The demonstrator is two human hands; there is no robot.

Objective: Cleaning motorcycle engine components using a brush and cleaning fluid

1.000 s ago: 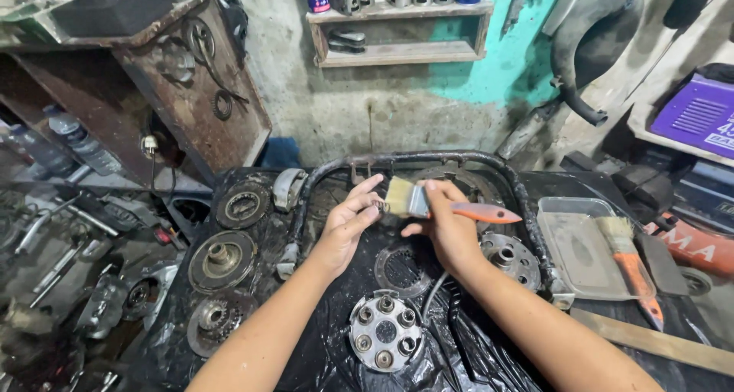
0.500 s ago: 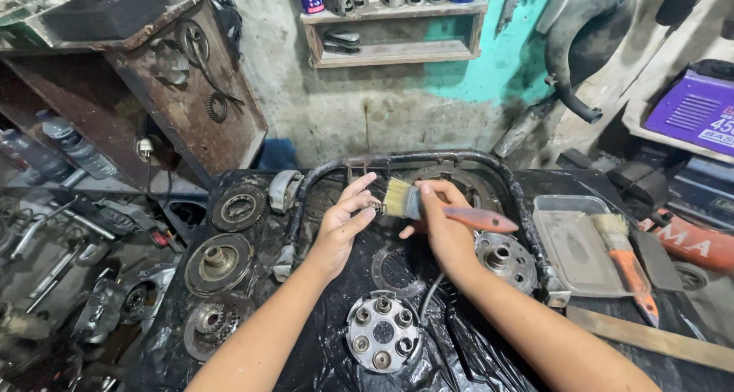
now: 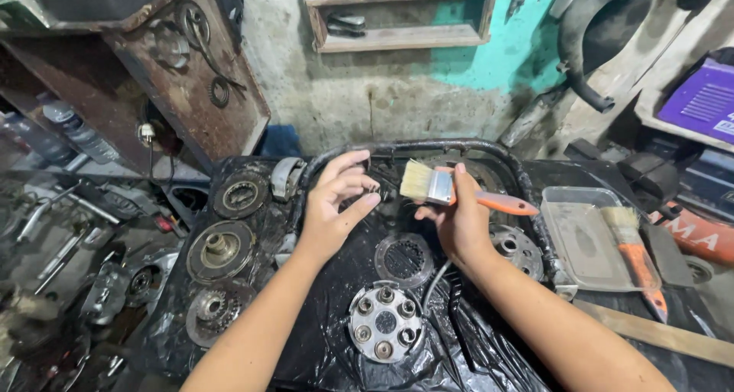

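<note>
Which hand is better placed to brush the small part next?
Probably the right hand: it grips the orange-handled brush, bristles pointing at the small metal part pinched in the left hand fingertips, which only steadies it.

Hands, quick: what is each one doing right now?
Left hand: pinching a small metal part.
Right hand: closed on an orange-handled paintbrush.

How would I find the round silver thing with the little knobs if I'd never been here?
Start at the black plastic sheet covering the bench. Near its front edge, between the person's forearms, lies a silver metal disc. Unlike the dark, greasy round parts to its left, it is bright, with a ring of raised posts.
</note>
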